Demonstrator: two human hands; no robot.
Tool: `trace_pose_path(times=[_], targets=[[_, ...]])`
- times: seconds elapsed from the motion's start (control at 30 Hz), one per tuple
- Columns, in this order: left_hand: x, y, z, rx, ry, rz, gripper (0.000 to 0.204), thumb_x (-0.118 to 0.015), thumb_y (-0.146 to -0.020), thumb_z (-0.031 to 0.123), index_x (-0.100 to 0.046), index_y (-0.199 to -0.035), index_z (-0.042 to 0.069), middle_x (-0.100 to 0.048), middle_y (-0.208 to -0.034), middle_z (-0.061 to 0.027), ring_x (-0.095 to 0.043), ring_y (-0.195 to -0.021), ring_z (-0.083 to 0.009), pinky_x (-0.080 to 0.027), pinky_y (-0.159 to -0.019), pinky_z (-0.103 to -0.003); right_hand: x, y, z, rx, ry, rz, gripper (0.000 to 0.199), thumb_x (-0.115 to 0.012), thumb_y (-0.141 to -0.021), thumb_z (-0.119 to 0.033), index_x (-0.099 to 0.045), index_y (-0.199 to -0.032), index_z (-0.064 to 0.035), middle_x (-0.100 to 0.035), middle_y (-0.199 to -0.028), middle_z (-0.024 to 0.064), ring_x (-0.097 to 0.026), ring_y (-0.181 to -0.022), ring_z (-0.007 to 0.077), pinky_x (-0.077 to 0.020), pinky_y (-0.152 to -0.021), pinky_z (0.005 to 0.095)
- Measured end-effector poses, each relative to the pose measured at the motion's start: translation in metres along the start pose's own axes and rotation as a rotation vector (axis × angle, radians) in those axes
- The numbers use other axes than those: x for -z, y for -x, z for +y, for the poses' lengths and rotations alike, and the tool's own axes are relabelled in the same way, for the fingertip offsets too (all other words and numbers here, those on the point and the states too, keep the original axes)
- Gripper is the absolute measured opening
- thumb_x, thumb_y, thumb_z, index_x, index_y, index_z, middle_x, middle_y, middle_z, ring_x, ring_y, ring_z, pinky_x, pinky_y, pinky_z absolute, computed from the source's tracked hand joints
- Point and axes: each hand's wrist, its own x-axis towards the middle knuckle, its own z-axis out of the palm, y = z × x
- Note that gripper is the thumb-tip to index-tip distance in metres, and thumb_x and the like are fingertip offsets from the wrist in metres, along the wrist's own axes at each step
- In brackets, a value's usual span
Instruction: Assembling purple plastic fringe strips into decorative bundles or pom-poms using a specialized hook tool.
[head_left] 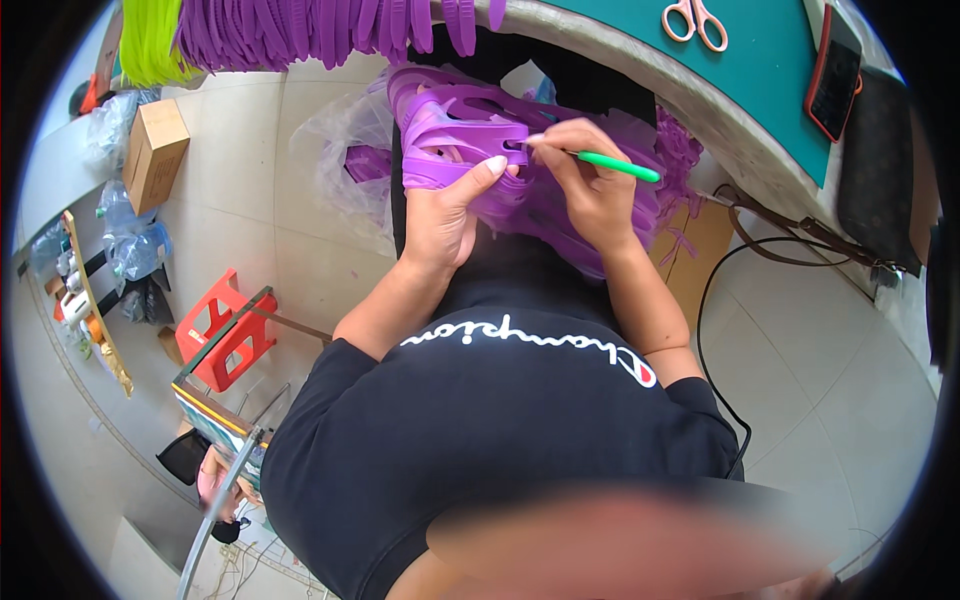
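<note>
A purple rubbery molded piece [465,135] with long slots and openings is gripped in my left hand [445,215], my thumb pressed on its near edge. My right hand [595,185] pinches a thin tool with a bright green handle [622,166]. The tool's tip end meets the right side of the piece, by a small dark opening; my fingers partly hide it, so its shape cannot be made out. More purple sheets and strips [570,235] lie across my lap, under and beyond both hands.
Purple straps [290,35] and lime-green ones [150,45] hang over the table's edge. On the green mat [760,70] are pink-handled scissors [694,22] and a red-cased phone [834,85]. A cardboard box [155,155], a red stool [228,330] and a black cable [706,330] are nearby. Another person [218,475] sits lower left.
</note>
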Motion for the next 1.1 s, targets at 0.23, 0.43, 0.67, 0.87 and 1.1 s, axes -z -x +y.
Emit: trace_pose_path(times=[0.23,0.43,0.67,0.87,1.1], targets=[[-0.001,0.002,-0.006,0.030,0.025,0.027,0.034,-0.067,-0.082,-0.005,-0.055,-0.113,0.001,-0.064,-0.102,-0.0101,-0.065,-0.091,-0.0190,-0.054,-0.082,-0.031,-0.004,0.007,-0.012,-0.202,-0.095,0.023,0.006,-0.061,-0.089,-0.001,-0.057,-0.090,0.0021,-0.068,-0.090,0.0110,-0.064,-0.080,0.0141,-0.0513,-0.074,0.0254],[-0.005,0.001,-0.012,0.009,0.009,0.009,0.039,-0.067,-0.081,-0.006,-0.052,-0.116,0.002,-0.063,-0.103,-0.0109,-0.064,-0.093,-0.0201,-0.054,-0.084,-0.033,-0.011,0.009,-0.003,-0.110,-0.004,0.166,0.024,-0.063,-0.087,0.004,-0.042,-0.078,-0.0041,-0.065,-0.089,0.0103,-0.062,-0.080,0.0139,-0.0497,-0.072,0.0249],[0.030,-0.017,0.006,0.019,0.115,0.155,0.033,-0.067,-0.080,-0.005,-0.057,-0.112,0.001,-0.064,-0.100,-0.0103,-0.065,-0.087,-0.0223,-0.054,-0.082,-0.035,0.133,0.015,0.018,-0.044,-0.027,1.017,0.025,-0.062,-0.086,0.006,-0.042,-0.077,-0.0072,-0.064,-0.084,0.0154,-0.065,-0.075,0.0191,-0.0561,-0.069,0.0268],[0.058,-0.029,0.009,0.088,0.222,0.182,0.032,-0.065,-0.083,-0.003,-0.058,-0.114,0.001,-0.064,-0.108,-0.0111,-0.064,-0.096,-0.0223,-0.052,-0.089,-0.036,0.323,0.096,0.039,0.006,0.684,1.378,0.023,-0.059,-0.088,0.000,-0.038,-0.080,-0.0047,-0.063,-0.081,0.0153,-0.063,-0.073,0.0212,-0.0493,-0.060,0.0280],[0.072,-0.030,0.007,0.084,0.166,0.169,0.037,-0.061,-0.087,0.000,-0.053,-0.123,0.000,-0.061,-0.118,-0.0124,-0.060,-0.107,-0.0233,-0.047,-0.098,-0.039,0.301,0.096,-0.007,-0.126,0.611,0.836,0.022,-0.062,-0.086,0.002,-0.045,-0.075,-0.0057,-0.064,-0.085,0.0108,-0.061,-0.078,0.0171,-0.0510,-0.069,0.0297]])
